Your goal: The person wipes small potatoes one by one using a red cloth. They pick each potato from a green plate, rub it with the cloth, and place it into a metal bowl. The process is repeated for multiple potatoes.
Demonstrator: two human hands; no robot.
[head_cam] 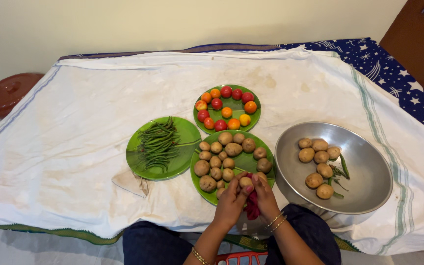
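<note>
Potato plate [244, 162] sat front and center on the cloth [74, 127], tomato plate [253, 120] right behind it, bean plate [187, 135] to its left, metal bowl [369, 167] to its right with potatoes [317, 162] inside.

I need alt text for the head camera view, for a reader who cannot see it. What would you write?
A person's left hand and right hand hold a potato and a dark red cloth over a green plate of potatoes. On the white cloth also sit plates of green beans and tomatoes, and a metal bowl.

Head-worn view, downward over table [74, 122]
</note>
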